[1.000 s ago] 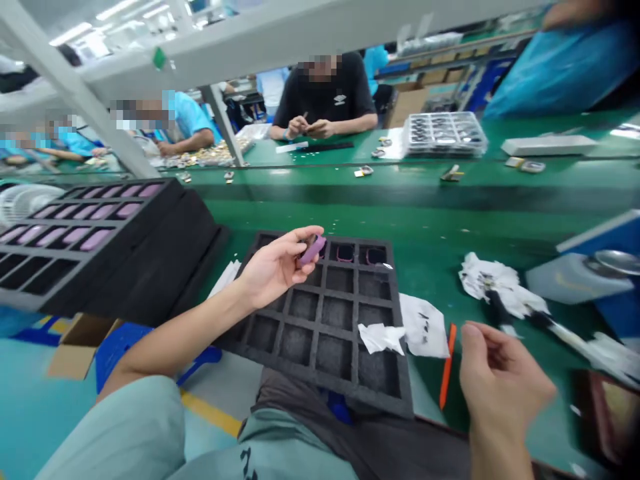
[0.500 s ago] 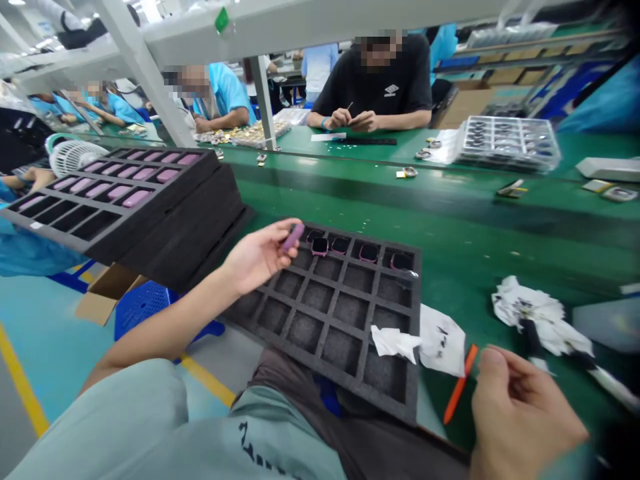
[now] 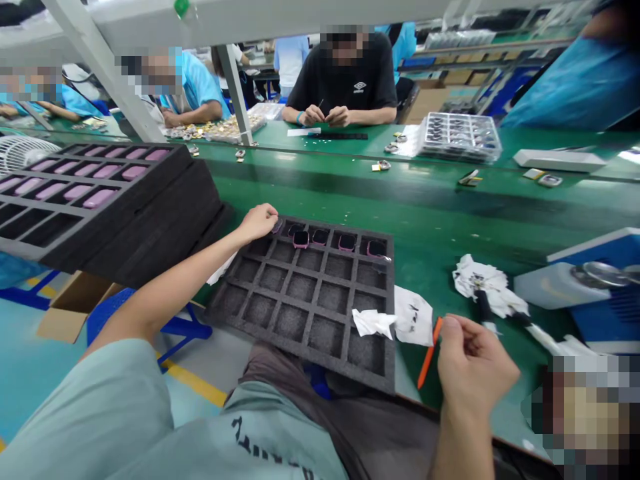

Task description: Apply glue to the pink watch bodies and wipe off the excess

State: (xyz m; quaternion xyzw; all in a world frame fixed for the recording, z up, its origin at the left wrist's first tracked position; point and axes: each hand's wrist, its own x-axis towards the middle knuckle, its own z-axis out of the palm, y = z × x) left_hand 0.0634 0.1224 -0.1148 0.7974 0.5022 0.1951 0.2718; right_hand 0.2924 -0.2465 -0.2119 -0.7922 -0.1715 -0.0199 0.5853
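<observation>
In the head view my left hand (image 3: 260, 221) is at the far left corner of a black foam tray (image 3: 320, 358). Its fingers pinch a purple watch case (image 3: 277, 227) in the corner compartment, partly hidden by the fingertips. Purple-framed watches with dark screens lie along the back row, and one watch (image 3: 301, 240) sits forward across a divider. On the right, my right hand (image 3: 475, 363) hovers with curled fingers beside an orange stick (image 3: 430, 353). Whatever those fingers hold is hidden.
Stacked foam trays (image 3: 125, 200) with purple cases stand on the left. Crumpled tissue (image 3: 373, 323) lies on the tray's right side. A bottle (image 3: 555, 285) and a blue box (image 3: 605, 253) stand right. Across the green bench, a person in black (image 3: 345, 87) works with small parts.
My left hand has carried the purple watch case back and down into the tray's far left corner. The camera view has swung right. My right hand stays curled near the orange stick.
</observation>
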